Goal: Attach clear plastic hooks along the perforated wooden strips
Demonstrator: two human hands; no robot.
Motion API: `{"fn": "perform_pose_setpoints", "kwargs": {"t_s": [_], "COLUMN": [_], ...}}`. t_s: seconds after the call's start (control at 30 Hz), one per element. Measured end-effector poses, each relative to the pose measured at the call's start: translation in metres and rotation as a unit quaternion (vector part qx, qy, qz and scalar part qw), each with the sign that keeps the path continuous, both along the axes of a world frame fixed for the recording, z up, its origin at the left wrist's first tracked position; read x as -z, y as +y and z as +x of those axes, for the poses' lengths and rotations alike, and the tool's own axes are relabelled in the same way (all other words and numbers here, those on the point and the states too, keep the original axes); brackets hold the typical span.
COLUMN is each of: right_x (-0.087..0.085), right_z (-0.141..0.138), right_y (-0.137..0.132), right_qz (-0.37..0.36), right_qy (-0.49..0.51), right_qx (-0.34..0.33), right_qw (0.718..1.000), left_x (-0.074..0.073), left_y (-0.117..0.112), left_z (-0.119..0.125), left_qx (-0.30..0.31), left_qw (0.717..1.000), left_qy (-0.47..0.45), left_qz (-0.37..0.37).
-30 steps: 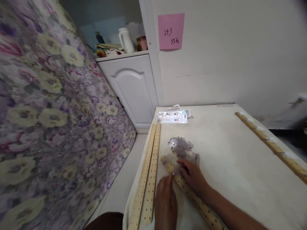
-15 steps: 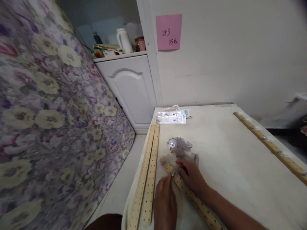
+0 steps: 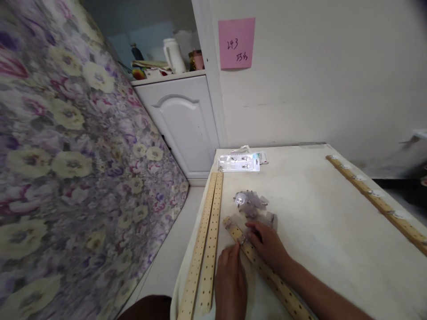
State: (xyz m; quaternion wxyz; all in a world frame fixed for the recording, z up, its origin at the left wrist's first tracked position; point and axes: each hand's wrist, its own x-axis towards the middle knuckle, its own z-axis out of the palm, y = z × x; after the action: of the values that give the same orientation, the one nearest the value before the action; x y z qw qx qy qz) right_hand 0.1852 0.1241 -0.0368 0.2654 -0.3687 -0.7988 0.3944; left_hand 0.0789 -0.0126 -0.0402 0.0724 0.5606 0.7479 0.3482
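A perforated wooden strip (image 3: pixel 271 279) lies slanted on the white table (image 3: pixel 320 222). My left hand (image 3: pixel 230 280) rests beside its far end, fingers together, fingertips at a small metal piece (image 3: pixel 240 242) on the strip. My right hand (image 3: pixel 268 246) lies over the strip from the right, fingers curled and pinching at that same spot. Just beyond my hands sits a pile of small clear plastic hooks (image 3: pixel 251 204).
Two more perforated strips (image 3: pixel 205 253) lie side by side along the table's left edge. Another strip with hooks fixed on it (image 3: pixel 380 202) runs along the right side. A blister pack (image 3: pixel 239 162) lies at the far edge. A flowered mattress (image 3: pixel 66 169) stands left.
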Motion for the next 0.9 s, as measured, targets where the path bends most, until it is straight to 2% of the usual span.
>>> {"fn": "perform_pose_setpoints", "kwargs": {"t_s": [0.3, 0.77, 0.9], "right_x": [-0.0034, 0.0033, 0.0026], "right_z": [-0.0021, -0.0026, -0.0028], "right_y": [-0.0026, -0.0017, -0.0019], "right_qz": [-0.004, 0.01, 0.011], "right_qy": [-0.017, -0.009, -0.011], "right_qx": [0.006, 0.004, 0.001], "right_qw": [1.0, 1.0, 1.0], "left_x": [-0.0039, -0.0011, -0.001], "left_y": [0.0006, 0.0006, 0.0004], "left_z": [0.0015, 0.0021, 0.0031], "left_qx": [0.002, 0.007, -0.012], "left_qw": [1.0, 1.0, 0.999], "left_qy": [-0.005, 0.008, 0.022], "left_qz": [-0.02, 0.023, 0.027]}}
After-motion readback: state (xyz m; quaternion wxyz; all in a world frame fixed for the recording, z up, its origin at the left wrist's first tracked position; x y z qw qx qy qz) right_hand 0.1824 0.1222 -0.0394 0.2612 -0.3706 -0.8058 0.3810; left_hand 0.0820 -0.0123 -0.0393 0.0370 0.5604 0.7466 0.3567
